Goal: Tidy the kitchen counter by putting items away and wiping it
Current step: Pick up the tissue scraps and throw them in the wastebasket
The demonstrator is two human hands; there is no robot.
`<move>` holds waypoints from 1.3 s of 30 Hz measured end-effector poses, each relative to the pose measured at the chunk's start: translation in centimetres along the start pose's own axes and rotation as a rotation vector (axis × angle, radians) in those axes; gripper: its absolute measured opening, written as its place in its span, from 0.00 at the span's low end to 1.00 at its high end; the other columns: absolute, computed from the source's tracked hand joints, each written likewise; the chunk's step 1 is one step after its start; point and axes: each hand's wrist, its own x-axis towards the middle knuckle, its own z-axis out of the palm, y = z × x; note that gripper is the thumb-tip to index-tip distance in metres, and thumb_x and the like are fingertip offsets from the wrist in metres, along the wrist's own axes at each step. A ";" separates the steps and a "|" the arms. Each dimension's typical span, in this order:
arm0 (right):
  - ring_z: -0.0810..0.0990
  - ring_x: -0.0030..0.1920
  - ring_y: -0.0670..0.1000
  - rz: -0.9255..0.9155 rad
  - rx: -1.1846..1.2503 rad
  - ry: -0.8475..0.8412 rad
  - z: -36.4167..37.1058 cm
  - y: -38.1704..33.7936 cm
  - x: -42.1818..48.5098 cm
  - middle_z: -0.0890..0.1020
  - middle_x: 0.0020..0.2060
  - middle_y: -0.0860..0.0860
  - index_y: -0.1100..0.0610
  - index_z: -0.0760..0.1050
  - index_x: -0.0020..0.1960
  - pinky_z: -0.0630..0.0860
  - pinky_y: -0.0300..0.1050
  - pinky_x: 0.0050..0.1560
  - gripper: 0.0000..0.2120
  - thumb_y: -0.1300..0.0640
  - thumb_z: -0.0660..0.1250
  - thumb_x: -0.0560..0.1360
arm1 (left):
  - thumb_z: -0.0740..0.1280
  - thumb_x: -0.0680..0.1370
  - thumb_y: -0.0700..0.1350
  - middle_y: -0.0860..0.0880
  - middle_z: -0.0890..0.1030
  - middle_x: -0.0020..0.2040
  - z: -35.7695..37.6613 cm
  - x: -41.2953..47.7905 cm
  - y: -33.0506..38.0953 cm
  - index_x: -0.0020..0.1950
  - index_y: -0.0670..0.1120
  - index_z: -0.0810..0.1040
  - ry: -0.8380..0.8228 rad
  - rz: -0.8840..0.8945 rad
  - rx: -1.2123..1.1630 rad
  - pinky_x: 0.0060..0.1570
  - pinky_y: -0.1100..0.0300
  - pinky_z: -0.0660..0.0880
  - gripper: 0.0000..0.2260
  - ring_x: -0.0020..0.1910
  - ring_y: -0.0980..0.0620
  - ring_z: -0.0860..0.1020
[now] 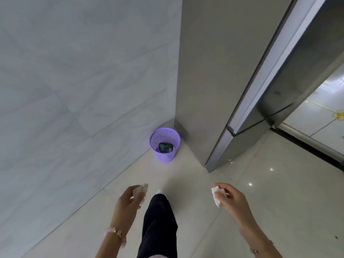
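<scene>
Perforated purple bin [165,144], white tissues [140,190], black trouser leg [158,226].

Soft daylight, floor glare, fisheye edges

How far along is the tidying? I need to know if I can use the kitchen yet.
Done: cannot tell, since the counter is out of view. In hand: the left hand and right hand each hold a crumpled white tissue, and the person faces the purple bin, which already holds a dark wrapper. Left: dropping both tissues in.
</scene>
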 end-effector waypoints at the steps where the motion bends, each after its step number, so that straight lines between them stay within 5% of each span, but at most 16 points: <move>1: 0.78 0.33 0.44 0.013 -0.003 0.006 0.7 -0.6 2.1 0.80 0.35 0.49 0.53 0.80 0.45 0.73 0.32 0.34 0.06 0.63 0.69 0.72 | 0.66 0.74 0.54 0.48 0.82 0.44 0.1 2.6 0.7 0.46 0.50 0.79 -0.013 -0.011 -0.003 0.48 0.55 0.77 0.09 0.46 0.52 0.80; 4: 0.78 0.37 0.49 0.069 -0.009 0.002 3.0 -3.3 8.1 0.81 0.37 0.51 0.53 0.80 0.46 0.73 0.37 0.37 0.07 0.64 0.68 0.72 | 0.65 0.75 0.53 0.49 0.82 0.43 0.0 10.3 3.7 0.46 0.51 0.79 -0.069 -0.041 0.029 0.48 0.54 0.76 0.07 0.45 0.51 0.79; 8: 0.79 0.40 0.47 0.112 -0.022 -0.038 6.2 -7.3 16.1 0.81 0.41 0.50 0.53 0.79 0.48 0.73 0.29 0.33 0.08 0.64 0.67 0.73 | 0.64 0.75 0.53 0.50 0.81 0.40 -0.2 20.7 8.1 0.46 0.52 0.79 -0.143 -0.020 0.164 0.47 0.57 0.76 0.07 0.42 0.52 0.78; 14: 0.79 0.38 0.43 0.180 -0.024 -0.091 10.8 -8.2 26.5 0.81 0.40 0.48 0.49 0.78 0.47 0.73 0.31 0.36 0.07 0.59 0.69 0.70 | 0.64 0.76 0.47 0.49 0.82 0.42 2.1 33.2 9.1 0.50 0.49 0.78 -0.185 -0.027 0.304 0.48 0.55 0.76 0.06 0.42 0.53 0.79; 17: 0.78 0.36 0.36 0.206 -0.059 -0.115 13.3 -6.0 31.9 0.82 0.41 0.46 0.49 0.78 0.48 0.72 0.26 0.34 0.09 0.55 0.68 0.67 | 0.65 0.76 0.48 0.51 0.83 0.41 3.8 38.6 6.0 0.49 0.51 0.78 -0.159 -0.086 0.288 0.48 0.53 0.77 0.05 0.43 0.52 0.80; 20: 0.79 0.40 0.42 0.267 -0.076 -0.117 16.4 -1.8 37.9 0.81 0.42 0.44 0.51 0.78 0.50 0.72 0.26 0.34 0.12 0.54 0.68 0.66 | 0.66 0.75 0.47 0.51 0.83 0.41 5.8 44.2 0.8 0.50 0.49 0.78 -0.091 -0.169 0.233 0.48 0.52 0.77 0.05 0.43 0.51 0.80; 25: 0.71 0.34 0.50 0.497 0.105 -0.152 22.1 7.5 48.1 0.76 0.32 0.51 0.64 0.76 0.45 0.70 0.40 0.36 0.12 0.58 0.68 0.65 | 0.66 0.75 0.45 0.46 0.81 0.43 10.6 52.3 -9.4 0.48 0.44 0.78 -0.036 -0.379 -0.023 0.42 0.59 0.76 0.06 0.43 0.49 0.77; 29: 0.72 0.38 0.50 0.674 0.308 -0.139 25.8 13.5 54.7 0.74 0.39 0.55 0.61 0.76 0.44 0.73 0.42 0.41 0.01 0.64 0.65 0.73 | 0.70 0.67 0.52 0.45 0.80 0.41 13.8 57.8 -16.5 0.45 0.45 0.77 -0.002 -0.510 -0.168 0.38 0.59 0.74 0.13 0.41 0.50 0.77; 39: 0.77 0.55 0.55 0.806 0.462 -0.059 25.9 19.6 59.5 0.79 0.51 0.56 0.60 0.72 0.58 0.72 0.50 0.60 0.10 0.61 0.61 0.78 | 0.63 0.78 0.44 0.42 0.77 0.53 15.4 63.4 -21.9 0.60 0.40 0.71 0.082 -0.604 -0.219 0.45 0.55 0.76 0.13 0.50 0.44 0.77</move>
